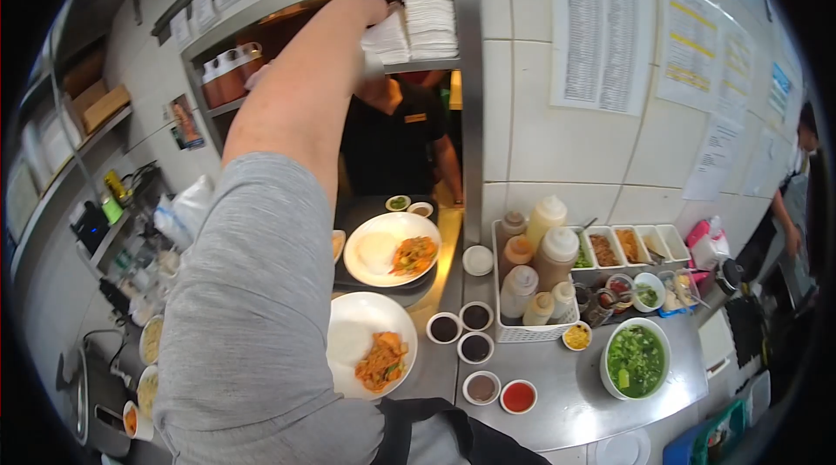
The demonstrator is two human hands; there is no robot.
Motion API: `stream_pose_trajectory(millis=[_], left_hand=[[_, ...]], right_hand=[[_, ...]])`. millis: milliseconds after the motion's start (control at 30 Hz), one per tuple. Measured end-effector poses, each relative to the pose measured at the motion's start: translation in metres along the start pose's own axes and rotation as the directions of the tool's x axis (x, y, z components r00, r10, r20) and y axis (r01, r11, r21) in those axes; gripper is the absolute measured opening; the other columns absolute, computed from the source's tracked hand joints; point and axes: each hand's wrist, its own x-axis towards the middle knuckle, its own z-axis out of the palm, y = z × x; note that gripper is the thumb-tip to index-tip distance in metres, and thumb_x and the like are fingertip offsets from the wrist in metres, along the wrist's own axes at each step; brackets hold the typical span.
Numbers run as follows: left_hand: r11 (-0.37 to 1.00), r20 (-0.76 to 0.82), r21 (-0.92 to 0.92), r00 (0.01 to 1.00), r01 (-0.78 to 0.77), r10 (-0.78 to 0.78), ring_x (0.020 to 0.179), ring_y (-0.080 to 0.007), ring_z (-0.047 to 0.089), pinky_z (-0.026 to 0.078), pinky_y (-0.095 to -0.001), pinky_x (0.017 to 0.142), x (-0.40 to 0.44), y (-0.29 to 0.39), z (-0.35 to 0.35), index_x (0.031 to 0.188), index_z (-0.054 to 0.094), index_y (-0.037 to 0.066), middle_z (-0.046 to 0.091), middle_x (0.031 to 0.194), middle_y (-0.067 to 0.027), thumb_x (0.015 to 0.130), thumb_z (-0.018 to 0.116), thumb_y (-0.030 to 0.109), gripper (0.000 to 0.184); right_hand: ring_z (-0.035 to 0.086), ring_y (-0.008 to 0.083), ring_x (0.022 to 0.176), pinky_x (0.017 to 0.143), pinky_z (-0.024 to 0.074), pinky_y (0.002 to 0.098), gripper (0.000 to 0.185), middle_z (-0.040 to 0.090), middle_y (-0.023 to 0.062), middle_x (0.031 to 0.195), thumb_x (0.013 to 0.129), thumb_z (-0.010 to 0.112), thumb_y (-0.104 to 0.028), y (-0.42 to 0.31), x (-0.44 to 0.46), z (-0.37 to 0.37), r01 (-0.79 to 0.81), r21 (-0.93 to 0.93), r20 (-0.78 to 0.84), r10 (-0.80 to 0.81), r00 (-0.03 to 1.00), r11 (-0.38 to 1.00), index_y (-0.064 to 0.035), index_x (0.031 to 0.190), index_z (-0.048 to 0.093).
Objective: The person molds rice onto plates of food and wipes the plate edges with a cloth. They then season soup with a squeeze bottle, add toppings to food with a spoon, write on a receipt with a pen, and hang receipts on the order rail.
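One arm in a grey sleeve stretches up across the view to the shelf over the pass window. At its end a hand, which looks like my left hand (373, 8), is at the folded white napkins (389, 37); its fingers are mostly hidden. A taller napkin stack (430, 21) stands just right of it. Below lie a white plate with orange-brown food (380, 362) and, in the window, another plate with rice and stir-fry (376, 252). My right hand cannot be seen.
A person in black (396, 138) stands behind the window. On the steel counter (557, 378) are small sauce cups (476, 347), a white basket of squeeze bottles (535, 330), a bowl of chopped greens (634, 360) and topping trays (603, 247). Another person (788, 212) is at the far right.
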Motion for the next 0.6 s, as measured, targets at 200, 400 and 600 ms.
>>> stream_pose_trajectory(millis=[200, 400, 600], left_hand=[[0.982, 0.031, -0.138, 0.992, 0.128, -0.125, 0.097, -0.0259, 0.061, 0.046, -0.0401, 0.08, -0.004, -0.002, -0.002, 0.106, 0.064, 0.004, 0.062, 0.109, -0.0139, 0.084, 0.049, 0.028, 0.036], [0.898, -0.109, -0.422, 0.977, 0.123, -0.185, 0.089, -0.0206, 0.062, 0.047, -0.0359, 0.077, 0.056, -0.037, 0.041, 0.099, 0.067, 0.008, 0.064, 0.102, -0.0095, 0.083, 0.054, 0.032, 0.031], [-0.389, 0.173, -0.921, 0.922, 0.027, -0.345, 0.085, -0.0166, 0.059, 0.052, -0.0322, 0.071, 0.032, -0.064, 0.063, 0.101, 0.06, 0.011, 0.063, 0.092, -0.0048, 0.09, 0.049, 0.03, 0.024]], right_hand=[[0.051, 0.0292, 0.103, 0.09, 0.041, 0.0403, 0.036, 0.058, 0.0178, 0.105, 0.084, 0.056, -0.023, 0.039, -0.018, -0.053, -0.069, -0.03, -0.104, 0.065, 0.992, 0.997, 0.0, 0.112, 0.055], [0.051, 0.0294, 0.104, 0.091, 0.0404, 0.0405, 0.036, 0.057, 0.0184, 0.106, 0.084, 0.056, -0.023, 0.083, -0.027, -0.114, -0.097, -0.038, -0.202, 0.088, 0.975, 0.995, 0.0001, 0.112, 0.055], [0.05, 0.0296, 0.105, 0.092, 0.0398, 0.0407, 0.035, 0.057, 0.019, 0.106, 0.084, 0.057, -0.023, 0.126, -0.002, -0.174, -0.028, 0.033, -0.301, 0.037, 0.953, 0.999, 0.0001, 0.111, 0.055]])
